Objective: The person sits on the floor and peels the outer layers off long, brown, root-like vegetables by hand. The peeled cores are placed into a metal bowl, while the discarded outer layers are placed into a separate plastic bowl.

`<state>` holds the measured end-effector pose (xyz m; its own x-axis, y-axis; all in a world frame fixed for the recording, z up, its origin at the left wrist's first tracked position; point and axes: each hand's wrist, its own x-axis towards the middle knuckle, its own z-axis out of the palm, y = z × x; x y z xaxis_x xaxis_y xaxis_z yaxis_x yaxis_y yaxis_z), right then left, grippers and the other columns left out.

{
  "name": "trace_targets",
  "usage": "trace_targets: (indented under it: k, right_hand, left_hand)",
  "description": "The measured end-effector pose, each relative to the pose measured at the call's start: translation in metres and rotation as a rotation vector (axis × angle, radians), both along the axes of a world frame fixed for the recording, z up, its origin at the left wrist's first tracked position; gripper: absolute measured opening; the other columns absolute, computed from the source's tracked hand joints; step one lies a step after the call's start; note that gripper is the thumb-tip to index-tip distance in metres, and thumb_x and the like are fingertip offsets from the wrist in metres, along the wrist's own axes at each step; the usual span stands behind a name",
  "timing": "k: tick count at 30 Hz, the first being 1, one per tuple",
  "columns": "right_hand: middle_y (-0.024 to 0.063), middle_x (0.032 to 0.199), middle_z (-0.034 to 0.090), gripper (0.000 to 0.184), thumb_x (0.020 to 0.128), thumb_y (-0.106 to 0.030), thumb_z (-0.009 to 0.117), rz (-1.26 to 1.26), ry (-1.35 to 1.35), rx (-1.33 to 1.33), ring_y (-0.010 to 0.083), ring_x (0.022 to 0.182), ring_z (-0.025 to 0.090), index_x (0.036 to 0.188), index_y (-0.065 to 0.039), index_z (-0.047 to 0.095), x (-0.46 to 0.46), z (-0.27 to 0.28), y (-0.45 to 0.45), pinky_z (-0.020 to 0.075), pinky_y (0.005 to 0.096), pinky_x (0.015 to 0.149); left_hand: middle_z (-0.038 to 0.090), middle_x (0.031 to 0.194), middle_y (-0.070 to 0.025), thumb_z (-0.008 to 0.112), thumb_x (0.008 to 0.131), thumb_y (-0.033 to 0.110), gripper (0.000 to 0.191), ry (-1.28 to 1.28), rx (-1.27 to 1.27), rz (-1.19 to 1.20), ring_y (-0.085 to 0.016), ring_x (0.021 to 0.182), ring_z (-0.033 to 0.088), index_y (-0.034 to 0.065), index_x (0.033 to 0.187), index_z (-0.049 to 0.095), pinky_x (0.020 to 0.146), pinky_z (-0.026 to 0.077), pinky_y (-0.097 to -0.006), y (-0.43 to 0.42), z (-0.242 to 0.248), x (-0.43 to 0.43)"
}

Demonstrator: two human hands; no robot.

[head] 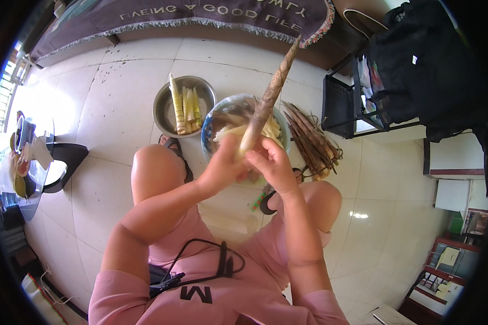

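Both of my hands are at the pale base of a long bamboo shoot (270, 95), which points up and away with its brown sheath on. My left hand (223, 160) wraps around the base. Thumb and fingers of my right hand (274, 164) close on the same end from the right. Below the shoot stands a lined basin (286, 132) with pale and brown sheath pieces (232, 118) in it. To its left, a steel bowl (158, 118) holds several peeled bamboo shoots (190, 106). A bundle of unpeeled bamboo shoots (311, 138) lies on the floor at right.
A green and orange handle (258, 202) lies on the floor by my right sandal (268, 204). A black metal rack (339, 105) with a black cloth bag is at right. A glass-topped table (36, 191) stands left; a fringed cloth (166, 14) covers furniture ahead.
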<state>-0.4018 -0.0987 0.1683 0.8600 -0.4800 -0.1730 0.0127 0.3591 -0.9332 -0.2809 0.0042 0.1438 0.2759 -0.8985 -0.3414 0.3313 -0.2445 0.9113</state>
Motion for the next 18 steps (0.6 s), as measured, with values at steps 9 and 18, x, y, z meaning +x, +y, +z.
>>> trace_targets:
  k: [9,18]
  right_hand:
    - [0.0063,0.090,0.063,0.030,0.090,-0.007,0.060,-0.239,0.161,-0.321,0.0122,0.082,0.061,0.116,-0.002,0.046,-0.006,-0.010,0.004,0.0510,0.0269,0.071]
    - [0.0125,0.097,0.061,0.028,0.092,-0.002,0.055,-0.214,0.146,-0.344,0.0160,0.085,0.061,0.116,0.001,0.042,0.002,-0.018,0.027,0.0484,0.0285,0.075]
  left_hand:
    - [0.059,0.103,-0.0058,0.058,0.090,0.009,0.039,-0.027,-0.078,-0.236,-0.010,0.086,0.057,-0.0018,0.125,0.046,0.074,0.050,-0.0266,-0.008,0.019,0.023]
    - [0.063,0.094,-0.0068,0.057,0.087,0.008,0.024,0.013,0.056,-0.052,-0.011,0.079,0.060,-0.0050,0.107,0.058,0.071,0.051,-0.0258,-0.009,0.021,0.025]
